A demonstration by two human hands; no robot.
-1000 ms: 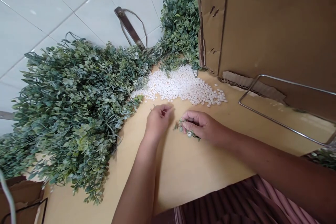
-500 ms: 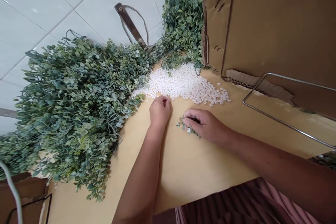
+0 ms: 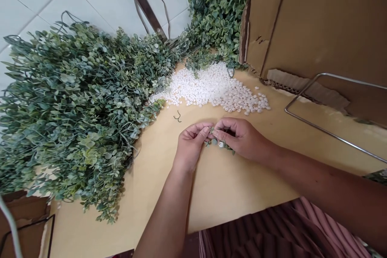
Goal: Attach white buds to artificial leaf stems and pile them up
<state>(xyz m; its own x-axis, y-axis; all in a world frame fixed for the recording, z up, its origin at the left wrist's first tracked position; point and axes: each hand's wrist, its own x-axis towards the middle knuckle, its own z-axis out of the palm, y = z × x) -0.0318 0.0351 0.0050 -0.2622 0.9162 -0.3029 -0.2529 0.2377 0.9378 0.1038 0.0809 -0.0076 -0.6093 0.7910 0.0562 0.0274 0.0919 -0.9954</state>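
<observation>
A small artificial leaf sprig [image 3: 214, 142] with green leaves and a white piece on it is between my two hands, above the tan table covering. My right hand [image 3: 238, 135] is closed, pinching the sprig between thumb and forefinger. Closed as well, my left hand [image 3: 193, 143] presses thumb and fingers together at the sprig's left end; any small piece inside that pinch is hidden. Beyond the hands spreads a pile of small white plastic pieces [image 3: 205, 86]. A few dark bits of stem [image 3: 178, 117] lie between the pile and my left hand.
A large heap of artificial greenery [image 3: 87, 105] covers the left side, with another bunch [image 3: 216, 16] at the back. A cardboard box [image 3: 326, 20] stands at the right, a bent metal wire frame [image 3: 320, 127] before it. A brown strap [image 3: 146, 8] leans against the tiled wall.
My left hand has moved from the pile's near edge toward me and right, meeting the sprig in my right hand. Stem bits now show near where it was. The view has shifted slightly.
</observation>
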